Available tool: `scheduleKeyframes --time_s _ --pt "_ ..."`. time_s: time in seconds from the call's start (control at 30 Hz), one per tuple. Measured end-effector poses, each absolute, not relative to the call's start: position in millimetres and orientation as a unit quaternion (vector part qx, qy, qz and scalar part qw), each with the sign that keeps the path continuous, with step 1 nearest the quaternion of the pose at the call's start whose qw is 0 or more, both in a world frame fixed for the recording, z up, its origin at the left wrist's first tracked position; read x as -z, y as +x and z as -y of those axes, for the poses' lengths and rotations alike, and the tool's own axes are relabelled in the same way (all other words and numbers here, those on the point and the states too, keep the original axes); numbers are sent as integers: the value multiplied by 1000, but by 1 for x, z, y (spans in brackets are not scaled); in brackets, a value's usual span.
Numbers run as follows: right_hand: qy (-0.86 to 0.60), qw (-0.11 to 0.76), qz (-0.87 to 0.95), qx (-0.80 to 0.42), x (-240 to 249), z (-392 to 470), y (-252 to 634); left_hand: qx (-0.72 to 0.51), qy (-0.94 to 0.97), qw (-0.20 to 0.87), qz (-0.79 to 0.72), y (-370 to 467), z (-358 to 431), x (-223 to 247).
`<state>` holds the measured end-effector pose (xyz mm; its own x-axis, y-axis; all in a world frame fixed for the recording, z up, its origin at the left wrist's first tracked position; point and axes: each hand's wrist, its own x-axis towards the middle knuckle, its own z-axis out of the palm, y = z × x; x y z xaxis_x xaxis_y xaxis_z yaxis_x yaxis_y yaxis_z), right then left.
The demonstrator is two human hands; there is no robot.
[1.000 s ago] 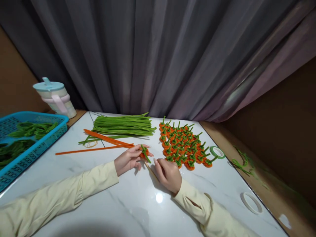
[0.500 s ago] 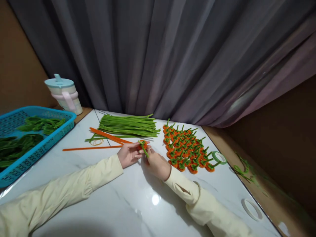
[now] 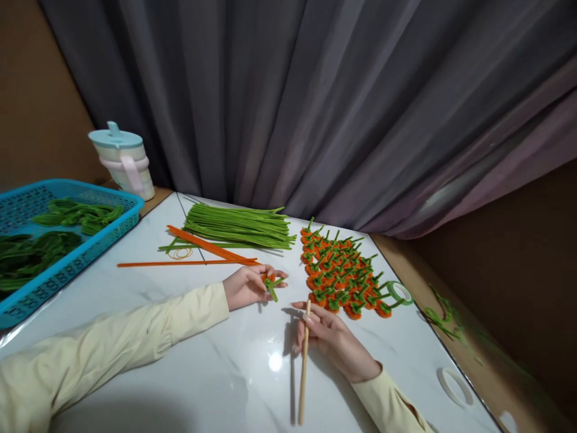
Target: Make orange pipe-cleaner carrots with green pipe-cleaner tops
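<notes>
Between the fingers of my left hand (image 3: 249, 286) is a small orange and green pipe-cleaner piece (image 3: 271, 286), its green ends sticking out to the right. My right hand (image 3: 336, 337), lower and to the right, pinches a thin wooden stick (image 3: 304, 373) near its upper end; the stick points down toward me. Beyond my left hand lie a bundle of green pipe cleaners (image 3: 238, 225) and several orange pipe cleaners (image 3: 202, 243). Rows of orange pieces with green stems (image 3: 338, 270) stand behind my right hand.
A blue basket (image 3: 108, 231) with green fuzzy shapes is at the left, a lidded cup (image 3: 126, 165) behind it. Green tape (image 3: 400, 293) and a white roll (image 3: 455, 386) lie at the right. A thin yellowish band (image 3: 179, 254) lies near the orange strips. Dark curtains hang behind.
My right hand has moved away from the piece, down and to the right, and now holds the wooden stick. My left hand has shifted slightly right and down with the piece. The view has shifted slightly.
</notes>
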<state>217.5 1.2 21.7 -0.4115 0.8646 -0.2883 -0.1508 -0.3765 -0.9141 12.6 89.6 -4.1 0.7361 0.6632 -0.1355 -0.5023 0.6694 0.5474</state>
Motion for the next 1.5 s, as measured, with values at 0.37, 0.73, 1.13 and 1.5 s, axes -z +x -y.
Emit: scheduleKeyframes --time_s 0.37,0.73,1.13,1.5 --pt "-379 372 332 -779 -12 5 211 -304 419 830 -206 24 -64 -1" --pt "-410 402 336 -747 -13 12 199 -309 642 655 -250 26 -40 2" --pt "-361 389 302 -792 -10 7 207 -277 658 667 -214 25 -43 5" --pt "-324 429 325 -778 -11 8 210 -132 408 865 -261 19 -66 -4"
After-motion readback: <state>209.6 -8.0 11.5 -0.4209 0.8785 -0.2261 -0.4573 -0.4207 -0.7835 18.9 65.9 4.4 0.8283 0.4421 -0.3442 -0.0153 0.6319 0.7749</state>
